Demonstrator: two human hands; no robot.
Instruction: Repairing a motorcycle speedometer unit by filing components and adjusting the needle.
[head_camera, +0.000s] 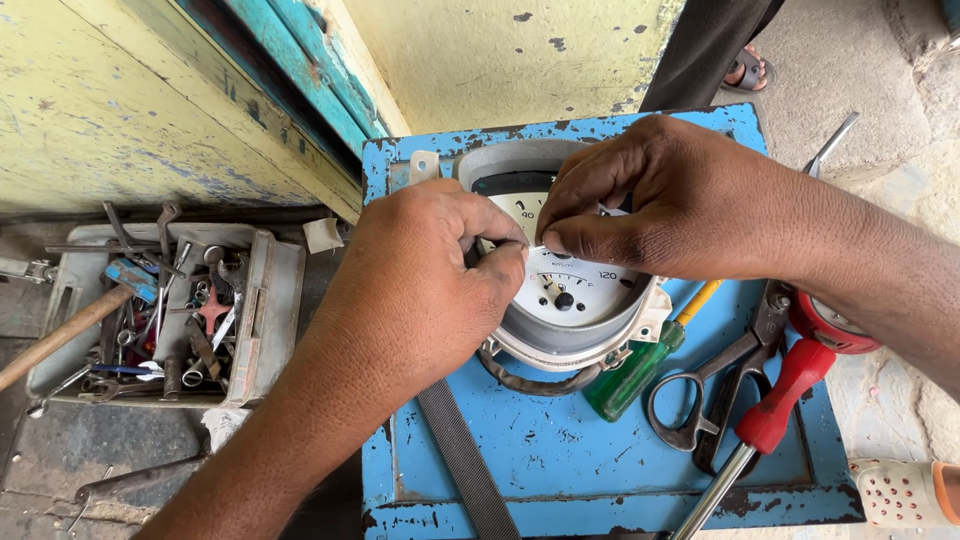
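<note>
A round gauge cluster (575, 300) with a white dial face and grey housing lies on a worn blue metal stool top (560, 450). My left hand (420, 290) rests over the gauge's left side, thumb and forefinger pinched at the dial. My right hand (660, 205) comes in from the right, its fingertips pinching a thin needle-like part (533, 246) over the dial face, meeting the left fingers. What exactly sits between the fingers is mostly hidden.
A green-handled screwdriver (630, 375), black scissors (715, 385), a red-handled screwdriver (770, 420) and a flat file (465, 465) lie on the stool. A grey tray of wrenches and tools (180, 310) sits on the left, with a wooden-handled hammer (70, 330). Another person's sandalled foot (745, 70) stands behind.
</note>
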